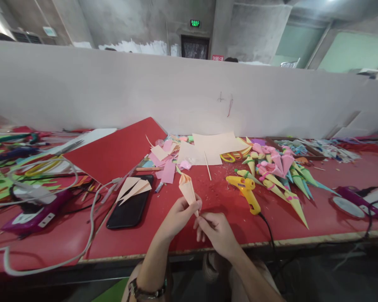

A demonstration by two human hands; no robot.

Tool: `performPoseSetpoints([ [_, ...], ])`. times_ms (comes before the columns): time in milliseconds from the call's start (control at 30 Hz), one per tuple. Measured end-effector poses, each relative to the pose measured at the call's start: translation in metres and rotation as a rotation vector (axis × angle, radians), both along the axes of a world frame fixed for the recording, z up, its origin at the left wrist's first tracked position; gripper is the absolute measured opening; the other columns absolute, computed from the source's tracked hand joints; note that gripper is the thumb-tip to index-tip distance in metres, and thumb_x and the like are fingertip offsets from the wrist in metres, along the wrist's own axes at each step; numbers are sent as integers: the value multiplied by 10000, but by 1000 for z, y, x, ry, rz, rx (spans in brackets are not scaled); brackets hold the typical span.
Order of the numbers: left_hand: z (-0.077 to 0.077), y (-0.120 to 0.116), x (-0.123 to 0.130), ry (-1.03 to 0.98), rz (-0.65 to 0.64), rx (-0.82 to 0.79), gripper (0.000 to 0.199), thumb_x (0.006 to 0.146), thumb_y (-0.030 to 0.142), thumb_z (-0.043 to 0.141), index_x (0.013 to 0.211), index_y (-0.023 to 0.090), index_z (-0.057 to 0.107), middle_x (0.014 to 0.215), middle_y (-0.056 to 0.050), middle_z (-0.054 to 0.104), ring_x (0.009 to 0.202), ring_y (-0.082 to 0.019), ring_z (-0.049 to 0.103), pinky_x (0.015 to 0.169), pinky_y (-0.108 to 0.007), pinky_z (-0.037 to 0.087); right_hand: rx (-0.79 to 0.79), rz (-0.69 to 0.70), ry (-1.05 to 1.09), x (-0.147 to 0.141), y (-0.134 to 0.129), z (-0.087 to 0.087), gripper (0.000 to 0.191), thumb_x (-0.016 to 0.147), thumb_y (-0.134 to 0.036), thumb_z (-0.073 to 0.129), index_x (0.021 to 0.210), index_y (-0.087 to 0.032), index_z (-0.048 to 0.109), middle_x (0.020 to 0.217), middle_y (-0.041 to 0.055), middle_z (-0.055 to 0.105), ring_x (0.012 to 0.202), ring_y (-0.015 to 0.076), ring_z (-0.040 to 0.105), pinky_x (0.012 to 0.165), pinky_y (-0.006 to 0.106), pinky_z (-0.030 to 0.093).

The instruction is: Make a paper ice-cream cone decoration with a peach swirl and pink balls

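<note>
Between my hands is a peach paper cone [187, 189], its folded wide end up and its narrow tip pointing down toward me. My left hand [180, 216] is closed around the cone's lower half, thumb on the front. The fingers of my right hand [214, 231] pinch at the pointed tip, partly hiding it. To the left, several flat peach paper pieces [137, 188] lie on a black phone [126, 216]. Right of my hands a yellow hot glue gun [246, 192] rests on its side, its cord running off the table's front edge.
Several finished paper cones [297, 205] in yellow, green and pink are piled at the right. Purple power strips [39, 214] and white cables [93, 222] lie at the left. A red sheet [116, 151], cream paper [216, 144] and a thin stick [207, 165] lie before the white partition [176, 92].
</note>
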State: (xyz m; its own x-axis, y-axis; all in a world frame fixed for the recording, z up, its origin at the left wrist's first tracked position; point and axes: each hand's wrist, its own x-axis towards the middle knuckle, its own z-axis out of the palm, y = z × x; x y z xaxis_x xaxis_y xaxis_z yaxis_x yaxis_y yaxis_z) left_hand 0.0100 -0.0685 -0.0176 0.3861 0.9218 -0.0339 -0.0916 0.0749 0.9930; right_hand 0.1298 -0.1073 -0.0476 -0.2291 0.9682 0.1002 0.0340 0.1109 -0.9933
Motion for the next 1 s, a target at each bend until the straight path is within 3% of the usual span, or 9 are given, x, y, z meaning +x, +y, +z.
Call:
performPoseSetpoints([
  [167,2,-1,-1,-69,42,33,300,723,437,558,694,159,450,595,27,505,442,-59,415,386,-184,316,105,-30,-168,-2,-1,2,372,843,-376,403,678,-144,642,478,1,562,424,82,481,468,186,376],
  [300,-2,0,0,-249,-14,77,345,679,435,625,677,169,405,554,40,472,496,-67,438,452,-185,312,152,-21,-258,-4,0,2,370,848,-330,395,594,-160,602,475,-7,552,441,91,483,483,192,359],
  [467,-5,-2,5,-406,-40,140,402,629,444,668,669,189,359,441,104,369,368,-34,353,445,-191,288,189,-27,-284,-5,0,0,304,822,-241,415,554,-180,549,490,-18,539,457,99,480,484,197,339],
  [633,-2,-8,6,-168,12,226,369,654,478,618,604,188,395,408,79,382,345,-51,338,400,-202,270,198,-50,-290,-5,1,-2,204,763,-154,436,601,-174,558,554,-2,575,508,115,503,502,203,359],
  [800,5,-12,8,137,34,412,263,612,301,665,552,163,450,528,29,461,484,-78,421,478,-200,332,213,-92,-271,-4,6,-5,183,676,-84,455,747,-165,604,707,36,646,648,169,577,595,238,441],
  [1000,7,-13,11,200,6,512,180,629,207,617,555,162,459,520,36,457,486,-76,416,489,-182,326,211,-50,-187,-5,7,-10,234,683,-73,441,798,-168,621,813,46,665,739,189,608,664,261,469],
])
